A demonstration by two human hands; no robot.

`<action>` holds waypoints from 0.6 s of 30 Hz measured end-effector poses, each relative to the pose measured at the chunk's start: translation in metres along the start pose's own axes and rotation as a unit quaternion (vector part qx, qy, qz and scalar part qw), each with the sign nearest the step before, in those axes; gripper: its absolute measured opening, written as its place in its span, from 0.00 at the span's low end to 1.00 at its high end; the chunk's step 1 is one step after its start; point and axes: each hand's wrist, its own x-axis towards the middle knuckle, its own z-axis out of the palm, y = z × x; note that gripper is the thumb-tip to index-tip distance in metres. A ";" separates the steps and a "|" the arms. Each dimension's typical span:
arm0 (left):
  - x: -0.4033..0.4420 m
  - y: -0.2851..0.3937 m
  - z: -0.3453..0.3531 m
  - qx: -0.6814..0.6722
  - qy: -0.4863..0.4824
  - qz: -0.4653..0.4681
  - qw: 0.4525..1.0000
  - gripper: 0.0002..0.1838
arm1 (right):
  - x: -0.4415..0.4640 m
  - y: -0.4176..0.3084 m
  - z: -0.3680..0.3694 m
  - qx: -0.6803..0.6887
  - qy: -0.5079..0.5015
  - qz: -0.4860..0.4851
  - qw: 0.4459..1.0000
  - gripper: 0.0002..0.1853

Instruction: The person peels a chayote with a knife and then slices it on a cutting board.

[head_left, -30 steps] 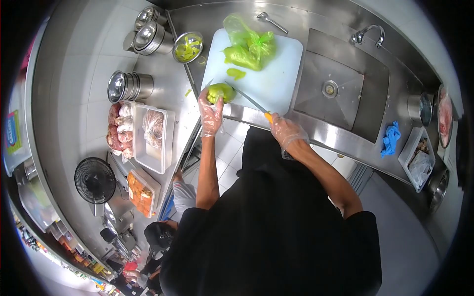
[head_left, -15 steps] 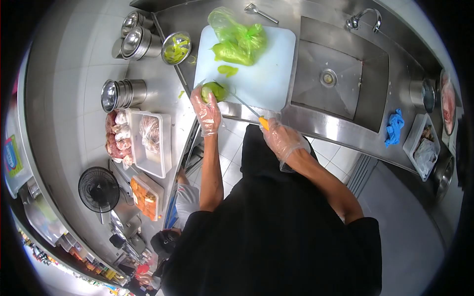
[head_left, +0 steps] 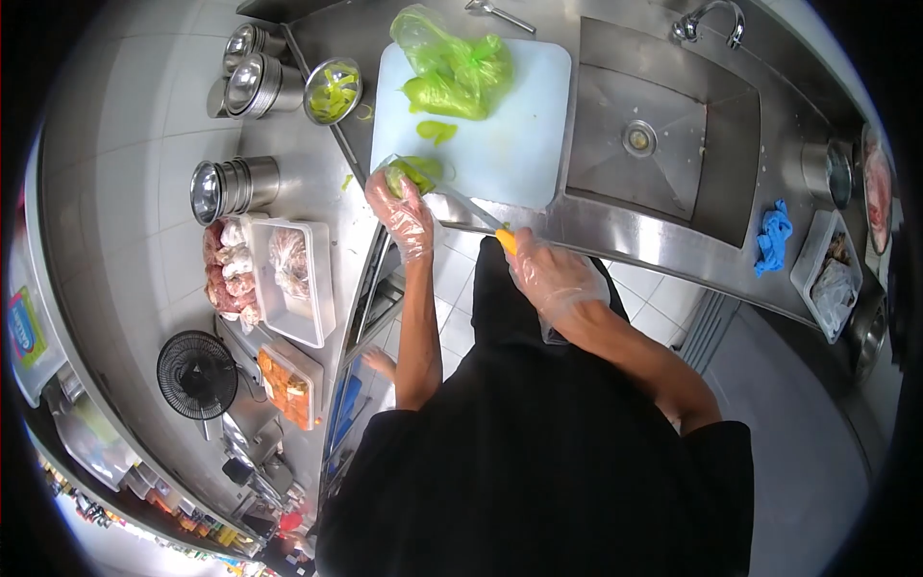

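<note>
My left hand (head_left: 400, 213), in a clear plastic glove, is wrapped round a green fruit (head_left: 411, 177) over the near left corner of the white cutting board (head_left: 524, 144). A knife (head_left: 507, 239) with a yellow handle is gripped in my right hand (head_left: 555, 279), also gloved. Its blade points up and left, with the tip end at the fruit; exact contact is hard to make out. On the board lie a green piece (head_left: 436, 132) and a green plastic bag (head_left: 452, 87) with something green inside. Left of the board, a metal bowl (head_left: 334, 91) holds green strips.
To the right is a steel sink (head_left: 639, 183) with a tap (head_left: 711, 24). A blue cloth (head_left: 772, 238) lies on its edge. Leftward stand metal containers (head_left: 234, 188), a plastic tub (head_left: 322, 284), a tray of orange food (head_left: 288, 385) and a fan (head_left: 197, 375).
The fruit has turned in my left hand, and the knife has shifted slightly left with its blade closer to it. A person at the lower left has mostly gone from view.
</note>
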 end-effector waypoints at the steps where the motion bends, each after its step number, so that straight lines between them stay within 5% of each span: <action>1: -0.001 0.003 -0.002 -0.008 -0.011 0.010 1.000 0.19 | 0.004 -0.004 0.000 -0.007 0.001 0.002 1.000 0.17; 6: -0.011 0.006 0.008 0.037 0.018 0.057 0.998 0.22 | 0.045 -0.006 0.012 0.003 0.011 0.030 0.999 0.16; 13: -0.008 0.014 0.012 0.037 0.046 -0.045 0.997 0.21 | 0.024 -0.018 -0.015 0.019 -0.027 0.015 0.999 0.17; 18: -0.005 0.017 0.013 0.036 0.037 -0.028 0.998 0.21 | 0.008 -0.021 -0.024 0.003 -0.035 0.021 0.999 0.16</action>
